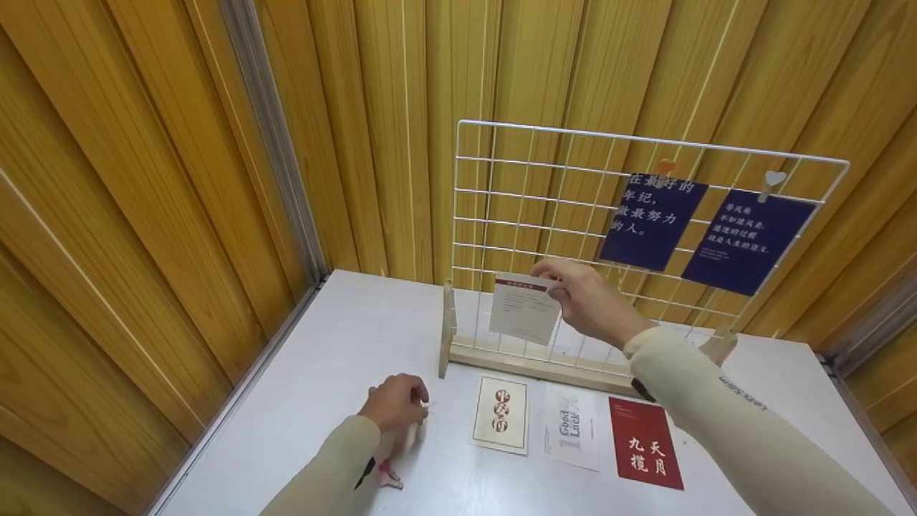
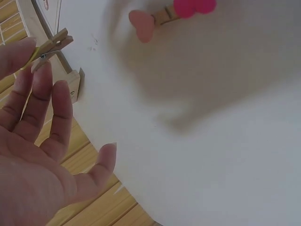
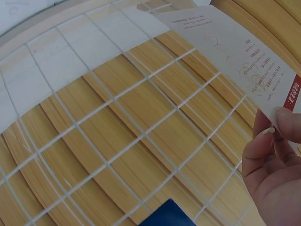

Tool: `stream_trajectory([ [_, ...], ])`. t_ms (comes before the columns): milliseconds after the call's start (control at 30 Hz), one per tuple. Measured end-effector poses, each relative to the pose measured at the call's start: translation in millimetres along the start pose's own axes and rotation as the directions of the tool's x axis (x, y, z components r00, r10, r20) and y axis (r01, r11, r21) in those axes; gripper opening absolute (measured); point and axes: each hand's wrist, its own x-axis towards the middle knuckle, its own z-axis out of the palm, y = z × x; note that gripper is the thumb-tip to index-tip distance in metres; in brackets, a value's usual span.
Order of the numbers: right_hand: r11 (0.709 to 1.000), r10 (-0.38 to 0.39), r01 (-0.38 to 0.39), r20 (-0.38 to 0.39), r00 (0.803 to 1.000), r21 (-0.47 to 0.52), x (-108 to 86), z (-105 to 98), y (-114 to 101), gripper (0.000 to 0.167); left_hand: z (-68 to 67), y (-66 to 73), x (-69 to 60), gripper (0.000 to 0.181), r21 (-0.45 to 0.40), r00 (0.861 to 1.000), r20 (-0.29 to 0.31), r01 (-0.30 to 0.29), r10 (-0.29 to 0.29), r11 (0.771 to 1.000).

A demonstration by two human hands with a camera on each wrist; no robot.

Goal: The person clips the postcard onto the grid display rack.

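Card at the wire grid, clothespin in the other hand.

My right hand (image 1: 591, 301) pinched the white card (image 1: 523, 312) near its top right corner, before the lower left of the wire grid (image 1: 569, 132); whether card met wire I could not tell. Good practice, I judged, was a light edge grip, the sheet kept flat and its top level with a wire. My right forearm slanted inward from the right; my left hand (image 1: 396, 401), low over the white table (image 1: 286, 401), pinched a wooden clothespin (image 2: 51, 47) between thumb and fingers, the little finger spread apart.
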Motion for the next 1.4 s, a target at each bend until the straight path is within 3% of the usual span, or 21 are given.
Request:
stream_trajectory([
  [167,1.0,-0.001,0.001,-0.021,1.0,-0.007,10.9,-11,6,0.033,-3.2,2.5,5.1,0.012,0.018,0.999,-0.012,-0.035,0.035,0.999],
  [500,0.999,0.028,-0.029,-0.028,0.999,-0.025,31.3,-24,11,0.034,-5.4,-0.2,8.1,0.009,-0.022,1.0,-0.01,0.029,-0.029,0.999],
  [800,0.998,0.051,-0.054,-0.06,0.997,-0.038,43.2,-41,16,0.03,-6.2,-0.3,8.9,0.005,-0.026,1.0,-0.011,-0.024,0.024,0.999],
  [967,0.997,0.034,-0.043,-0.129,0.991,-0.069,50.4,-43,16,0.024,-9.0,1.0,7.2,0.006,-0.015,0.998,-0.02,-0.054,0.054,0.998],
  [1200,0.989,-0.033,-0.007,-0.273,0.961,-0.146,63.4,-43,19,0.018,-14.3,7.9,10.0,0.008,0.018,0.998,-0.039,-0.052,0.053,0.998],
  [1400,0.956,-0.151,0.034,-0.387,0.91,-0.293,70.6,-42,23,0.017,-15.8,11.9,14.8,0.007,-0.009,0.998,-0.047,-0.048,0.047,0.999],
])
